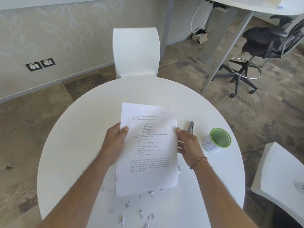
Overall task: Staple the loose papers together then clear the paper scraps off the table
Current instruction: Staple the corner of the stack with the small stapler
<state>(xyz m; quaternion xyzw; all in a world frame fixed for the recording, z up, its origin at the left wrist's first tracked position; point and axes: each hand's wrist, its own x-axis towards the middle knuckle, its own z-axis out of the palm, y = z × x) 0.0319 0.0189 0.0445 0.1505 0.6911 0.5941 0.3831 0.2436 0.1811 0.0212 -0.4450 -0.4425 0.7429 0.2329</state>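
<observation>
A stack of printed white papers (148,148) is held above the round white table (79,145). My left hand (115,143) grips its left edge with the thumb on top. My right hand (187,143) holds its right edge, a bead bracelet on that wrist. A grey stapler (190,126) lies on the table just beyond my right hand. Several small torn paper scraps (131,211) are scattered on the table near its front edge, between my forearms.
A green-rimmed mesh cup (217,139) stands right of the stapler. A white chair (136,53) sits at the table's far side, another white chair (279,175) at the right. A black office chair (266,45) and a desk stand at the back right.
</observation>
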